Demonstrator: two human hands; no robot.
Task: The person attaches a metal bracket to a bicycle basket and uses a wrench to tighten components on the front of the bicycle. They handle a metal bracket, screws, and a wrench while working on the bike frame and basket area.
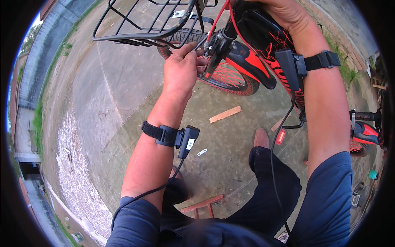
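Note:
A black and red bicycle stands before me, its front wheel (247, 85) on the ground with red spokes and a red-and-black mudguard (251, 61) above. At the brake caliper (211, 48) beside the fork, my left hand (183, 68) has its fingers curled in. A thin dark cable runs down to those fingertips; whether they grip it is hard to make out. Red cables (213, 29) rise past the fork. Over the black frame, my right hand (286, 14) reaches to the upper edge of the view, where its fingers are cut off. A black wire basket (142, 31) juts out at the front.
On the concrete lie a strip of cardboard (225, 114), a small white metal plate (202, 152) and a red reflector-like piece (280, 136). A reddish stool frame (203, 203) is near my legs. Another red-and-black bicycle (366, 133) stands at the right. Cables trail from my forearm straps.

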